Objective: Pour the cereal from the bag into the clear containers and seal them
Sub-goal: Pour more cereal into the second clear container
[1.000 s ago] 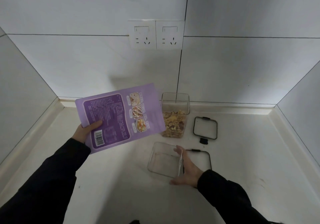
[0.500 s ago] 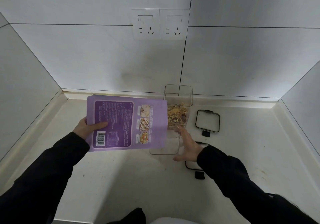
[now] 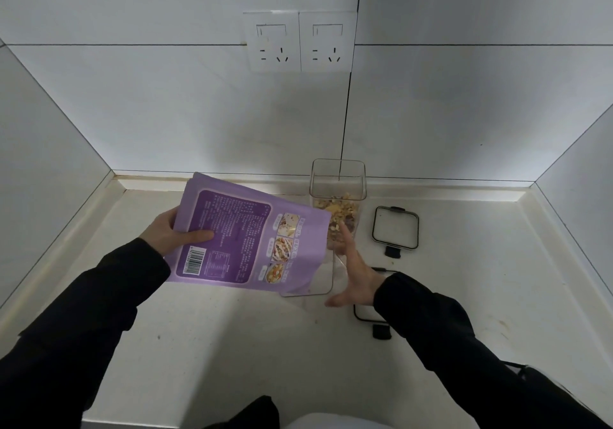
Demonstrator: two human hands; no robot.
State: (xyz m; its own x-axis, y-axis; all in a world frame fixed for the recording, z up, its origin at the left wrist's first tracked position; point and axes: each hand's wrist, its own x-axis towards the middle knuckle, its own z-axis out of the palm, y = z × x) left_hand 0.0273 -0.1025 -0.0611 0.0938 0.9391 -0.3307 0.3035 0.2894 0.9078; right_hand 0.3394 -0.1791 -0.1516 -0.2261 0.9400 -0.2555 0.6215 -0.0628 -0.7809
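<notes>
The purple cereal bag [image 3: 245,233] hangs above the worktop [image 3: 232,345], tilted, its right-hand end dipping over the near clear container [image 3: 318,279]. That near container sits low and mostly hidden behind the bag; whether anything is in it cannot be told. Behind it, the tall clear container [image 3: 338,196] stands upright close to the back wall, partly filled with mixed cereal [image 3: 338,211] in yellow, tan and reddish bits, its top open.

On the bag's back panel: a dark purple block of small white print, too fine to read, a barcode near the lower left corner, and three small food pictures down the right side.

The left hand [image 3: 172,233] has the grip on the bag's left edge, thumb lying across the printed face, fingers behind. The right hand [image 3: 356,276] is spread, fingers straight, against the near container's right side, holding nothing.

Right of the tall container a black-rimmed lid [image 3: 395,228] lies flat; a second lid [image 3: 368,316] peeks out under the right sleeve. Two white wall sockets [image 3: 300,42] sit above.
</notes>
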